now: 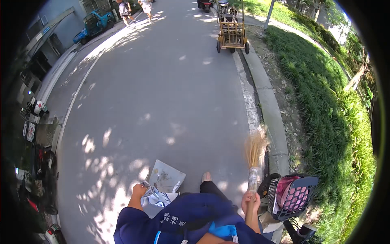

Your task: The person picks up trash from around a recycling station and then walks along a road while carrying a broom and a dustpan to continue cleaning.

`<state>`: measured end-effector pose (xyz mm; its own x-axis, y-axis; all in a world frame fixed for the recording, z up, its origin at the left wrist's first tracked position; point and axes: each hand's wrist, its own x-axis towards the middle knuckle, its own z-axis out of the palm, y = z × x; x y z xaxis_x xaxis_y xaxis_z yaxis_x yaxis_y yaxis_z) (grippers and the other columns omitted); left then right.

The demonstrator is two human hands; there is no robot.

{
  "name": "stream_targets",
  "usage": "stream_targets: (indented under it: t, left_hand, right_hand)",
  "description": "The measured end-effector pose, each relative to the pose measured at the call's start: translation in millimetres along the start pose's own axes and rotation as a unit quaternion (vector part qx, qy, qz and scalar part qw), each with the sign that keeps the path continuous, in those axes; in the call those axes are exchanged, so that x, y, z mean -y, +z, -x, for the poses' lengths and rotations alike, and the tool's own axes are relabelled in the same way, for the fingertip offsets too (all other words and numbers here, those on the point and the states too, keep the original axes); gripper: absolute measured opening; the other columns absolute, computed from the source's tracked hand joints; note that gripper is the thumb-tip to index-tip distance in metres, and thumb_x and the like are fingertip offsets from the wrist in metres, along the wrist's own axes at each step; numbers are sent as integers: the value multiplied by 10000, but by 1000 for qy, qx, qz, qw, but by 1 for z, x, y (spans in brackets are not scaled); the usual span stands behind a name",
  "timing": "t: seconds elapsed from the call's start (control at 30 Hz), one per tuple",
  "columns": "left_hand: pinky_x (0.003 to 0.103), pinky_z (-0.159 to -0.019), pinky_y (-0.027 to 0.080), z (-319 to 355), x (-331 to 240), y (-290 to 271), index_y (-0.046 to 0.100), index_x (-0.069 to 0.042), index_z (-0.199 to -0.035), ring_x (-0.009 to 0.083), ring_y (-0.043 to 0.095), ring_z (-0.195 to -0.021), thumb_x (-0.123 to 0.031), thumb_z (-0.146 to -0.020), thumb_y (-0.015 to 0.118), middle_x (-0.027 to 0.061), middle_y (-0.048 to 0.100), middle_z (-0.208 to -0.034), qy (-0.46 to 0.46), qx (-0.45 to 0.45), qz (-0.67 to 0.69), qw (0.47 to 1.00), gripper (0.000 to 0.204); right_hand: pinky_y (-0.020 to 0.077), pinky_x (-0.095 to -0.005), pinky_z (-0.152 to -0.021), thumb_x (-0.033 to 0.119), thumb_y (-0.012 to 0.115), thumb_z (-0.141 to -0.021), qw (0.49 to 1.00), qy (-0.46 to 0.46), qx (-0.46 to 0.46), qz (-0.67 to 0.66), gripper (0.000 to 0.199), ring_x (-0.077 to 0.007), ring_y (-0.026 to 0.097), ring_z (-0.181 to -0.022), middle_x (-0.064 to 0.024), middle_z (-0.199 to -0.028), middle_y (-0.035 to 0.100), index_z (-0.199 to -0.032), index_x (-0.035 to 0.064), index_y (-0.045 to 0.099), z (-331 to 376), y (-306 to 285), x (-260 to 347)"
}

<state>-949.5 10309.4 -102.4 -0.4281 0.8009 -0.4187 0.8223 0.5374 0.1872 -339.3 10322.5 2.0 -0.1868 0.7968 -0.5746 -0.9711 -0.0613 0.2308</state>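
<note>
My right hand (250, 202) is wrapped round the handle of a straw broom (255, 150), whose neck is bound with clear wrapping. Slightly blurred, the bristles point ahead along the gutter beside the kerb. My left hand (139, 190) is closed at the side of a pale metal dustpan (167, 177), seemingly on its handle, though the grip itself is partly hidden. Some dirt lies on the pan's flat plate. A crumpled white and blue plastic bag (156, 198) hangs between that hand and my dark blue top.
Close at my right stands a bike with a dark basket (294, 196) holding pink cloth. The kerb (262, 85) runs ahead to a yellow cart (232, 36). Grass (313, 97) borders it. Parked scooters (40, 162) line the left; two people (136, 10) walk far off.
</note>
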Motion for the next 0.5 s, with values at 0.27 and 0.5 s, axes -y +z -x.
stream_targets:
  t: [0.27, 0.5]
  left_hand:
    - [418, -738, 489, -135, -143, -102, 664, -30, -808, 358, 618, -818, -250, -681, 604, 212, 632, -830, -79, -26, 43, 996, 260]
    - [402, -740, 504, -319, -210, -112, 668, -81, -857, 343, 615, -846, -284, -675, 612, 177, 639, -878, -101, -49, 107, 988, 279]
  right_hand:
    - [428, -245, -537, 225, 585, -797, 998, 9, 20, 51, 308, -140, 539, -704, -71, -871, 528, -979, -2, 485, -165, 182, 15]
    - [428, -254, -529, 242, 585, -763, 988, 79, -22, 131, 350, -150, 538, -692, -88, -872, 523, -985, -2, 467, -342, 267, -27]
